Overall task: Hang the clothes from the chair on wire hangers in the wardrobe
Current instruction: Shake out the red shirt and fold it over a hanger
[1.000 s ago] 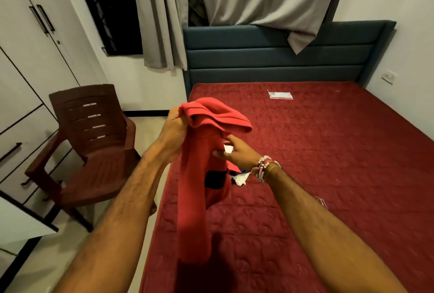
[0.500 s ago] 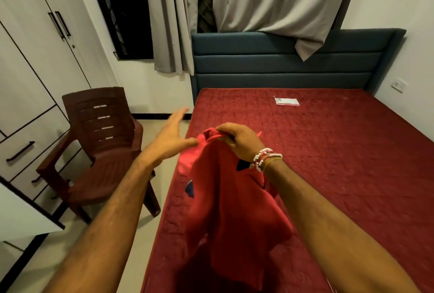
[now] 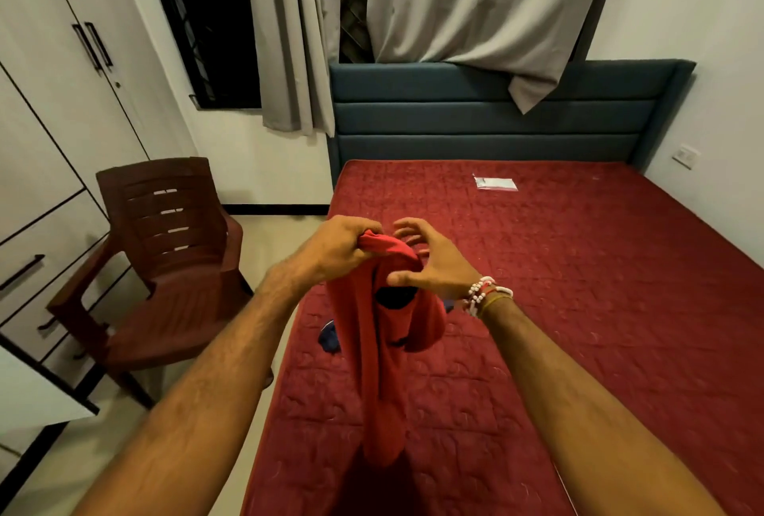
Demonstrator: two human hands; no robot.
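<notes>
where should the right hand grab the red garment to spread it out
Probably the top fold of the red garment, right beside where the left hand grips it. It hangs in one bunched column from that grip, and the fold arches toward the open right hand, so come in from the right and pinch that edge.

A: What's the L hand [image 3: 339,247] got?
B: Grips top of red cloth garment [image 3: 384,350], hanging over red quilted bed [image 3: 599,309]. R hand [image 3: 438,267] just beside it, fingers spread.
A: And left of that?
B: The brown plastic chair [image 3: 165,267], by white wardrobe [image 3: 49,110].
</notes>
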